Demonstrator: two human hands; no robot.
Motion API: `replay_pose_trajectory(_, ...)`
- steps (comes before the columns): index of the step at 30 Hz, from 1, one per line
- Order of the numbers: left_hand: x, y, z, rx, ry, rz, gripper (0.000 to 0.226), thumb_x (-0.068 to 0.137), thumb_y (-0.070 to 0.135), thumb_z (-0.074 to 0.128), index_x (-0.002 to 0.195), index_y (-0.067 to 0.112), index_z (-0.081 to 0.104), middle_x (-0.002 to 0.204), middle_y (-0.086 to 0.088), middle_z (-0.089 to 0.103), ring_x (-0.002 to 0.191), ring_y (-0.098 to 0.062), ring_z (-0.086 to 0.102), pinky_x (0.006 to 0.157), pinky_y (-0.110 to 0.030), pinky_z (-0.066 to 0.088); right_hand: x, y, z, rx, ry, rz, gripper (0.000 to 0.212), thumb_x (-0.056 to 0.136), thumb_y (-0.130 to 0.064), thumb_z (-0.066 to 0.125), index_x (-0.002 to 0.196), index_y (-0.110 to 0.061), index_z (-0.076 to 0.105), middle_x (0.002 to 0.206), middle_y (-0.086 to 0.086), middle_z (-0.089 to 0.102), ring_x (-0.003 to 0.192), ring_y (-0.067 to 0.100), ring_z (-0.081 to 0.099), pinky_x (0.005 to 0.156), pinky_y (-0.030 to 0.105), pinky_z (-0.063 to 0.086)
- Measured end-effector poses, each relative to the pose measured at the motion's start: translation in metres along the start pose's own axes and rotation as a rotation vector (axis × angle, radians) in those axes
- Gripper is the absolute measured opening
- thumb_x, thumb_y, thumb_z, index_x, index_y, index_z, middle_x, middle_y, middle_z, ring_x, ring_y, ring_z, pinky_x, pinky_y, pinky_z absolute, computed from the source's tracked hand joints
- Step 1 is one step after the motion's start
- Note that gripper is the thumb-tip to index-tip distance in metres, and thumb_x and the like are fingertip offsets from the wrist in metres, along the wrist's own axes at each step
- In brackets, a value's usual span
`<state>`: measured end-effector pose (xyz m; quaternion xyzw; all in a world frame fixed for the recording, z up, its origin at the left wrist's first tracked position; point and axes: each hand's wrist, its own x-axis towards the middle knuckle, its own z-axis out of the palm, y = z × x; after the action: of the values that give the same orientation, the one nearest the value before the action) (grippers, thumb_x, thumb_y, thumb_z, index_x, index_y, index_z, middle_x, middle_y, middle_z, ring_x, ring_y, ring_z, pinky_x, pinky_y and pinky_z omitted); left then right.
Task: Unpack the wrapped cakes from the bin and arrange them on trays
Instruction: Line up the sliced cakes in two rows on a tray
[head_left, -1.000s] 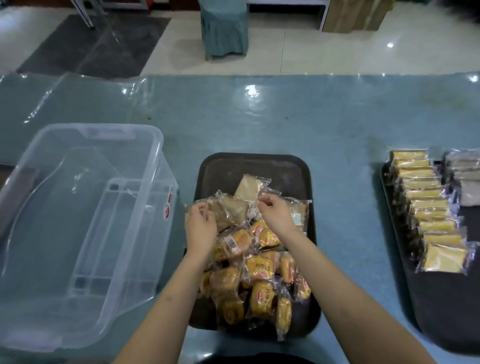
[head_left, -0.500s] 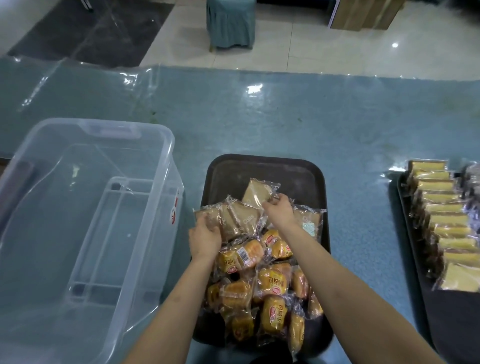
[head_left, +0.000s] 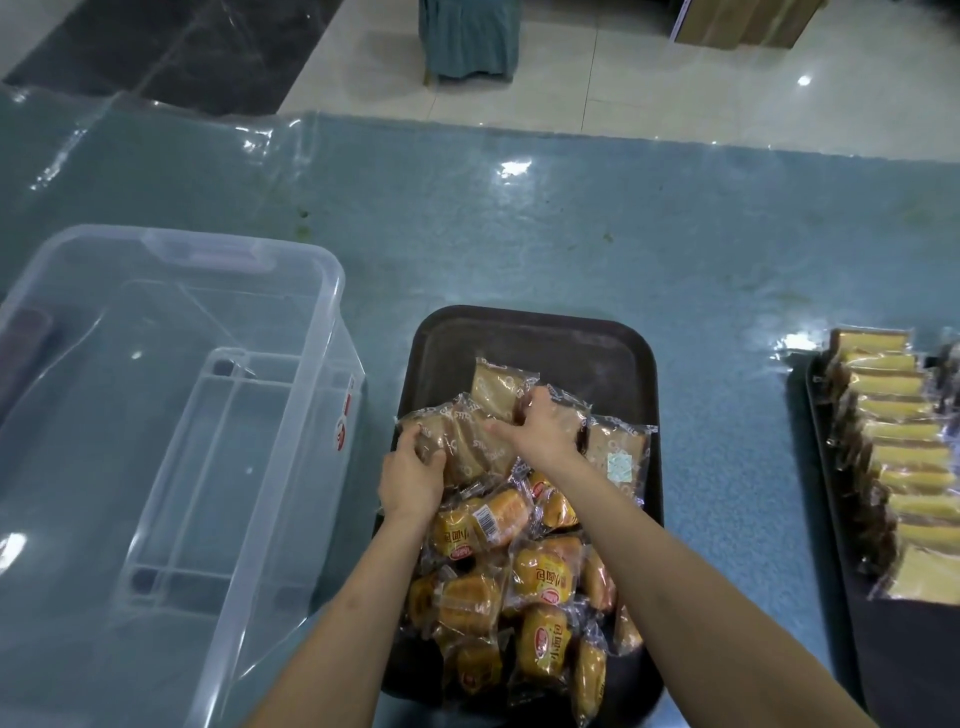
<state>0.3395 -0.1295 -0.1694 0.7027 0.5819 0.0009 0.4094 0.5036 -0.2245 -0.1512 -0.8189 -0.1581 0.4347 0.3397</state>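
A dark tray (head_left: 535, 332) in the middle holds a heap of wrapped cakes. Flat brown slices (head_left: 496, 384) in clear wrap lie at the far side of the heap, and round yellow-orange buns (head_left: 540, 571) fill the near side. My left hand (head_left: 413, 478) grips a brown wrapped slice (head_left: 431, 426) at the heap's left edge. My right hand (head_left: 543, 434) lies over the brown slices further back, thumb out to the left and fingers curled onto a packet. The clear plastic bin (head_left: 171, 415) on the left looks empty.
A second dark tray (head_left: 914, 675) at the right edge carries a neat row of wrapped yellow cake slices (head_left: 904, 431). The table has a blue top under clear film (head_left: 519, 218). Beyond it are a tiled floor and a covered chair (head_left: 470, 36).
The view has tilted downward. Both hands have moved slightly further back over the brown slices; the right hand has gone from pinching a packet's edge to lying over the packets.
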Motion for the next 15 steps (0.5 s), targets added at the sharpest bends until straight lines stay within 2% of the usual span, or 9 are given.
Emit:
replay_pose_trajectory(2, 0.001, 0.002, 0.000, 0.006, -0.003, 0.010, 0.051, 0.101, 0.032, 0.065, 0.149, 0.026, 0.048, 0.132, -0.005, 0.065, 0.122, -0.028, 0.062, 0.099, -0.042, 0.050, -0.003, 0.001, -0.002, -0.025, -0.057, 0.009, 0.088, 0.091, -0.037, 0.081, 0.152, -0.021, 0.021, 0.156, 0.009, 0.045, 0.133, 0.028, 0.053, 0.107, 0.045, 0.046)
replay_pose_trajectory(4, 0.001, 0.003, 0.001, 0.011, -0.013, 0.014, 0.053, 0.101, 0.031, 0.064, 0.151, 0.025, 0.047, 0.134, -0.005, 0.065, 0.125, -0.029, 0.061, 0.102, -0.044, 0.050, -0.003, 0.004, -0.003, -0.062, -0.083, 0.008, 0.093, 0.092, -0.030, 0.081, 0.157, -0.024, 0.015, 0.162, 0.012, 0.040, 0.141, 0.032, 0.050, 0.109, 0.046, 0.046)
replay_pose_trajectory(7, 0.000, 0.005, 0.002, -0.007, -0.037, 0.020, 0.052, 0.102, 0.031, 0.064, 0.150, 0.026, 0.046, 0.134, -0.006, 0.065, 0.124, -0.029, 0.061, 0.104, -0.046, 0.051, -0.004, 0.007, -0.004, -0.061, -0.076, -0.004, 0.084, 0.092, -0.031, 0.080, 0.151, -0.033, 0.020, 0.154, 0.010, 0.050, 0.128, 0.030, 0.060, 0.098, 0.050, 0.059)
replay_pose_trajectory(11, -0.001, 0.012, 0.002, -0.084, -0.063, 0.025, 0.052, 0.103, 0.026, 0.063, 0.152, 0.023, 0.046, 0.139, -0.006, 0.063, 0.130, -0.028, 0.058, 0.109, -0.044, 0.048, -0.004, 0.007, -0.006, 0.005, -0.038, -0.070, 0.068, 0.091, -0.025, 0.081, 0.142, -0.027, 0.035, 0.133, -0.002, 0.062, 0.120, 0.021, 0.063, 0.102, 0.047, 0.056)
replay_pose_trajectory(13, -0.005, 0.017, 0.001, -0.118, -0.069, 0.044, 0.052, 0.103, 0.023, 0.063, 0.152, 0.022, 0.046, 0.141, -0.004, 0.062, 0.133, -0.026, 0.057, 0.110, -0.042, 0.046, -0.005, 0.005, -0.009, 0.033, -0.030, -0.091, 0.070, 0.092, -0.024, 0.080, 0.146, -0.028, 0.036, 0.131, -0.008, 0.061, 0.119, 0.014, 0.061, 0.102, 0.043, 0.055)
replay_pose_trajectory(15, -0.008, 0.022, -0.001, -0.141, -0.061, 0.066, 0.052, 0.102, 0.023, 0.064, 0.151, 0.022, 0.047, 0.140, -0.003, 0.063, 0.133, -0.024, 0.057, 0.110, -0.041, 0.046, -0.006, 0.001, -0.012, 0.048, -0.011, -0.117, 0.068, 0.092, -0.026, 0.080, 0.146, -0.032, 0.038, 0.127, -0.009, 0.065, 0.115, 0.014, 0.065, 0.098, 0.045, 0.059)
